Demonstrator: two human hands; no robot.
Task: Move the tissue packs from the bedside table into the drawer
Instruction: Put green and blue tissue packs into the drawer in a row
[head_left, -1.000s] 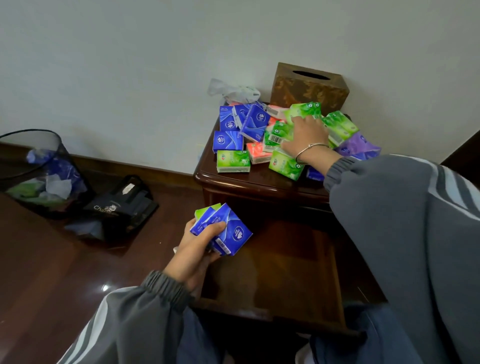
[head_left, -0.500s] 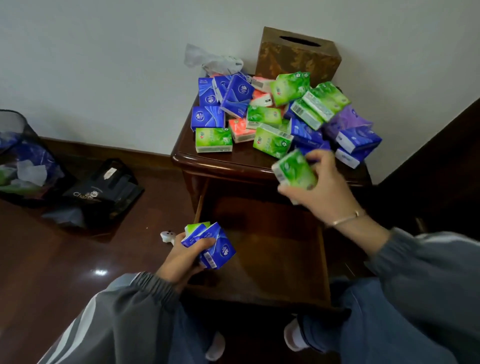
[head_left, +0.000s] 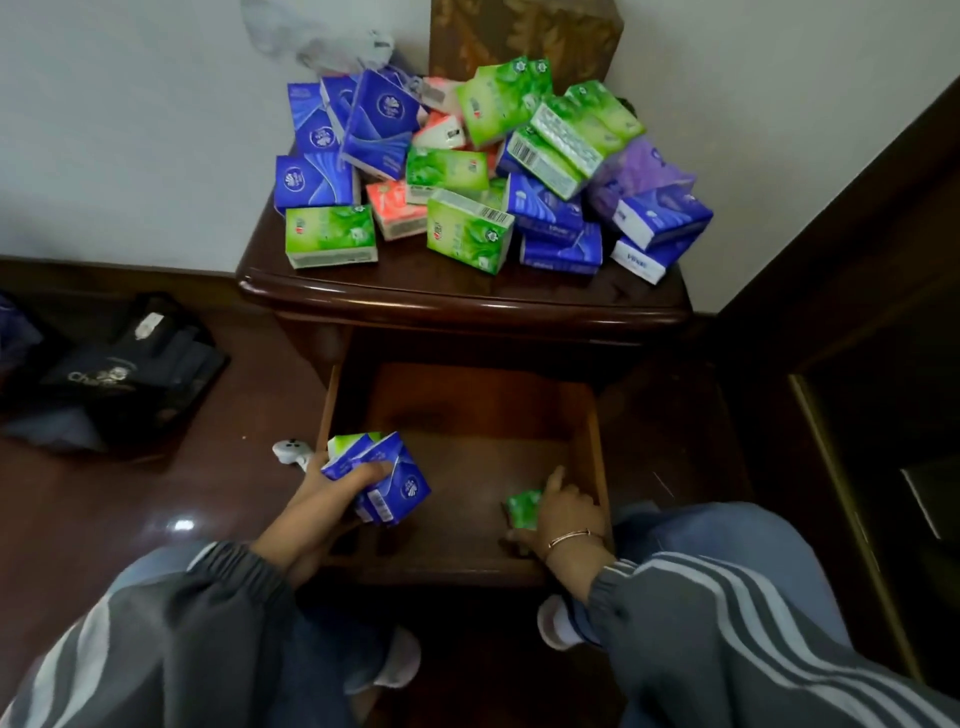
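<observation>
fingers (head_left: 371, 470) of the left hand (head_left: 317, 499) curl round a held stack of tissue packs (head_left: 397, 483), blue ones with a green one at the back, over the front left corner of the open drawer (head_left: 467, 415). right hand (head_left: 566, 512), bracelet (head_left: 569, 538) at the wrist, lies in the drawer's front right corner, thumb and fingers closed on a green tissue pack (head_left: 523, 508) that is blurred; whether the pack touches the drawer floor cannot be told. small white object (head_left: 288, 451) on the floor, just beside the drawer's left wall. beyond, the bedside table (head_left: 467, 304) carries the pile of tissue packs (head_left: 467, 171): green, blue, pink and purple, heaped and overlapping, some flat near the front edge, others tilted. behind the pile, against the wall, a brown tissue box (head_left: 524, 36) and a crumpled clear wrapper (head_left: 322, 47). far left on the floor, a black bag (head_left: 119, 374).
</observation>
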